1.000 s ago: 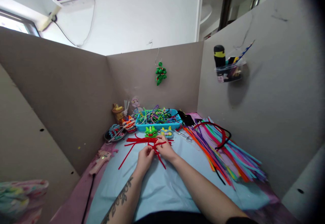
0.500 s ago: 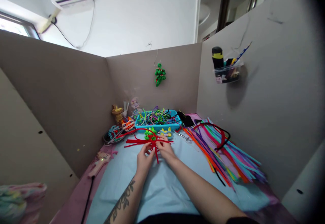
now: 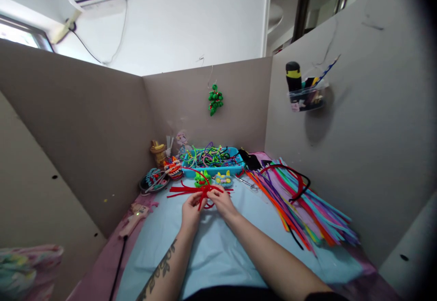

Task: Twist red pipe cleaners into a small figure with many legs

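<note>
Red pipe cleaners [image 3: 205,192] are bunched between my two hands, their free ends sticking out to the left, to the right and below. My left hand [image 3: 191,206] has its fingers closed round the left side of the bunch. From the right, my right hand [image 3: 220,199] pinches the red strands close to the left fingertips. Just beyond the hands sit a green pipe-cleaner figure [image 3: 202,179] and a blue-and-yellow one [image 3: 223,179]. The exact crossing of the strands is hidden by my fingers.
A blue tray [image 3: 213,170] of tangled pipe-cleaner pieces stands at the back. Scissors [image 3: 251,185] lie beside a spread of coloured pipe cleaners [image 3: 307,205] on the right. A dark bowl [image 3: 153,181] and a pink corded tool [image 3: 134,221] are at the left. Grey partitions [image 3: 235,105] enclose the table.
My left hand has shifted slightly left and down. The red strand that pointed down below the hands now curves in a loop, and a strand sweeping left has swung up.
</note>
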The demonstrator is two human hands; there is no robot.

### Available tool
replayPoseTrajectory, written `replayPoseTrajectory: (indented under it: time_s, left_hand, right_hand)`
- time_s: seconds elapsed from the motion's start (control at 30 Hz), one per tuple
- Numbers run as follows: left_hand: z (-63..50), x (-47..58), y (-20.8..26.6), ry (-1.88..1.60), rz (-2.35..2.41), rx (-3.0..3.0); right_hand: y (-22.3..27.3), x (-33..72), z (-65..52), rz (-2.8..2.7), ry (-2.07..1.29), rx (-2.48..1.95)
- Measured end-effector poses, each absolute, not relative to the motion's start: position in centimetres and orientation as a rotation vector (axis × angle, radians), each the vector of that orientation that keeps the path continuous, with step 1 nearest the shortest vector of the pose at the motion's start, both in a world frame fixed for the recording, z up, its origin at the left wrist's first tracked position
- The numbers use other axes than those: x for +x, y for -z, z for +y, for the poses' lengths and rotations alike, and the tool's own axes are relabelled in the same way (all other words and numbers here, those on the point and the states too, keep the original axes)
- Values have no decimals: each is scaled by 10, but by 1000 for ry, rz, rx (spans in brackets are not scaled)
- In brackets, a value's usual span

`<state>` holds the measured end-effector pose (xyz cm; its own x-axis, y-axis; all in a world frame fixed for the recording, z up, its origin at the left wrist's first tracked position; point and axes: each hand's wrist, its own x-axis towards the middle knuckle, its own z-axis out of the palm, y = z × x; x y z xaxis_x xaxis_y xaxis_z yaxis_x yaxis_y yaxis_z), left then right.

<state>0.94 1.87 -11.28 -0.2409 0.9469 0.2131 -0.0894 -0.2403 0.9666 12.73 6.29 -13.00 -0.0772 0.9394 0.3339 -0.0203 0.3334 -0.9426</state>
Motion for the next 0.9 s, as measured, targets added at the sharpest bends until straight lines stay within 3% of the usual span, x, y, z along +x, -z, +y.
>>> replayPoseTrajectory:
  time_s: [0.27,0.47,0.9]
  left_hand:
    - [25,6,115,-1562,1176,1069]
    - [15,4,107,-1228,999,1100]
    - [11,-3,106,-1042,875,1084]
  right_hand:
    - [125,145,75,-1442,-753,-1024]
    - [104,180,79,-1652,-347,-975]
    - [101,180,73,-1759,-263,-867]
